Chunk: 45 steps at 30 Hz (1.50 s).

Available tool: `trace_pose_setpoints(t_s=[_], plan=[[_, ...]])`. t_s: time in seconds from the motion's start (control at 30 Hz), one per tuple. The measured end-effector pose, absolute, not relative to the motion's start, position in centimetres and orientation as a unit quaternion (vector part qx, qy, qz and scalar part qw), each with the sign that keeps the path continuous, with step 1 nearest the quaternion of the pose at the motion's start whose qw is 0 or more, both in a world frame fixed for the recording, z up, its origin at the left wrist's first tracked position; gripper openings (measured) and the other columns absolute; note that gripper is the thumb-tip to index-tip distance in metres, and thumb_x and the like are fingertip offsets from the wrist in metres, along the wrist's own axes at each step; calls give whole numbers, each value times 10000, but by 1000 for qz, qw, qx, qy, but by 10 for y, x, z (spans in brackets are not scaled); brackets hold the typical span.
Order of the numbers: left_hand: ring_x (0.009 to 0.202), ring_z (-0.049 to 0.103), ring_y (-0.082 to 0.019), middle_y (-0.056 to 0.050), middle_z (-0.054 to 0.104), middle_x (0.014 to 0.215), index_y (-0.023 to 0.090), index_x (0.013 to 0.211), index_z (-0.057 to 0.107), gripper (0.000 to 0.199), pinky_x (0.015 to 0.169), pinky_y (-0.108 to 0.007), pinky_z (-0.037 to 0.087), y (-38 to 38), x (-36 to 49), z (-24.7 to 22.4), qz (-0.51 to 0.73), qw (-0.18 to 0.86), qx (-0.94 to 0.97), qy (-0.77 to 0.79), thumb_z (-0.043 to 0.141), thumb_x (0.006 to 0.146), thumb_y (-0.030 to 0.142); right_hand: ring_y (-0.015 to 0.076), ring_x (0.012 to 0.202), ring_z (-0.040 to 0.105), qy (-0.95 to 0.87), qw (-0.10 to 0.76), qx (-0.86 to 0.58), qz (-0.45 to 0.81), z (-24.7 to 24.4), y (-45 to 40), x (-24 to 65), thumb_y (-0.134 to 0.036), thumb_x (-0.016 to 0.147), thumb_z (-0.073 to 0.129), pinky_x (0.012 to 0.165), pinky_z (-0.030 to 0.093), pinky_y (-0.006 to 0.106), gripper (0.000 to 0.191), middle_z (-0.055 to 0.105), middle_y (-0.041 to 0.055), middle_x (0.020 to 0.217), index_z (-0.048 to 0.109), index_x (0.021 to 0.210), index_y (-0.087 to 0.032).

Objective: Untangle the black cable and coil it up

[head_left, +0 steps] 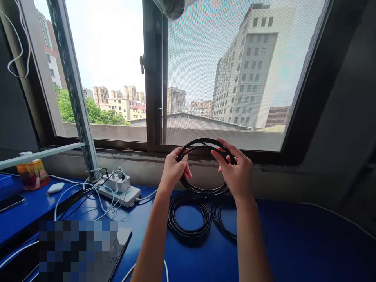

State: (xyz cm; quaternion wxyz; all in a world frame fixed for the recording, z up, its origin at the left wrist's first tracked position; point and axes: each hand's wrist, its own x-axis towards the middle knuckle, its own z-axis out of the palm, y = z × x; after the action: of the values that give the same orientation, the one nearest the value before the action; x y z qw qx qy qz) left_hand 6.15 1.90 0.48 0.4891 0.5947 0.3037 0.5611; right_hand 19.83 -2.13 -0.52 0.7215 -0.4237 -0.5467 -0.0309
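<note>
Between my hands a coil of black cable (pixel 202 191) is held up above the blue table. My left hand (pixel 177 166) is closed around the coil's left side, with the fingers curled behind it. On the upper right of the loop, my right hand (pixel 234 162) grips the strands between thumb and fingers. Below on the table lies a second coil of black cable (pixel 189 233), wound in several turns. Another black coil (pixel 225 227) rests to its right, partly hidden by my right forearm.
A white power strip (pixel 126 196) with plugged-in chargers and tangled cords sits left on the blue table (pixel 305 243). Farther left are a metal post (pixel 73 78), a drink bottle (pixel 32 174) and a white case (pixel 55 188). A dark flat device (pixel 120 246) lies front left. Windows stand behind.
</note>
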Motion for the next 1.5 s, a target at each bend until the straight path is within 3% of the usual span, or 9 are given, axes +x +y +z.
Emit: trace_pose_setpoints(t_s=[0.23,0.53,0.63,0.77,1.0,1.13,1.27,1.37,1.5], plan=[[251,467,-97,96,437,292,168,752,543,185,291,-144,357,19,69,2,513,510,611,322,431,848,57,70,366,424,-556,703,-435,-84,-6,-23,205,-359,756,646,460,410,250,268,617,-34,652,752,972,-240],[256,459,-94,96,409,285,158,675,574,157,302,-155,355,16,67,2,485,500,637,331,555,829,144,68,392,465,-624,632,-451,-91,-8,-25,206,-293,816,614,474,394,228,225,668,-13,713,755,988,-257],[234,427,-79,89,399,287,152,557,564,234,288,-156,302,13,67,4,473,489,644,350,593,789,137,69,402,488,-659,587,-466,-65,-6,-26,201,-247,790,644,475,386,223,203,680,-30,700,761,947,-300],[210,322,-39,97,352,271,161,459,512,325,277,-157,209,13,67,6,517,466,612,375,603,771,149,88,447,544,-633,622,-460,-36,-4,-26,193,-271,738,688,491,444,230,190,719,-15,784,757,916,-279],[223,273,-44,99,307,259,189,527,522,310,291,-179,170,18,62,5,599,502,531,328,601,812,281,103,479,557,-561,721,-405,-29,-5,-21,194,-401,722,693,403,460,215,303,694,3,758,717,967,-225],[239,266,-49,111,281,288,199,621,571,220,297,-198,147,17,60,4,578,521,545,313,641,796,314,134,599,618,-559,728,-389,-75,-5,-20,192,-420,725,708,473,498,231,333,692,11,766,713,996,-227],[257,278,-47,106,308,297,216,608,507,266,305,-197,152,17,57,4,565,511,572,305,667,784,336,89,477,530,-569,719,-389,-89,-3,-20,189,-386,764,677,504,496,246,266,704,15,806,730,964,-219],[271,292,-47,109,347,319,222,678,506,236,311,-193,156,18,54,5,552,512,587,297,690,767,341,61,379,431,-564,717,-400,-91,-2,-21,188,-357,792,648,471,461,244,223,681,-3,707,743,931,-211],[284,293,-44,128,364,364,232,804,501,291,321,-191,155,19,53,5,555,522,576,296,738,718,376,59,361,405,-559,715,-407,-106,-3,-21,187,-352,813,630,446,420,241,208,645,-19,634,750,917,-218]])
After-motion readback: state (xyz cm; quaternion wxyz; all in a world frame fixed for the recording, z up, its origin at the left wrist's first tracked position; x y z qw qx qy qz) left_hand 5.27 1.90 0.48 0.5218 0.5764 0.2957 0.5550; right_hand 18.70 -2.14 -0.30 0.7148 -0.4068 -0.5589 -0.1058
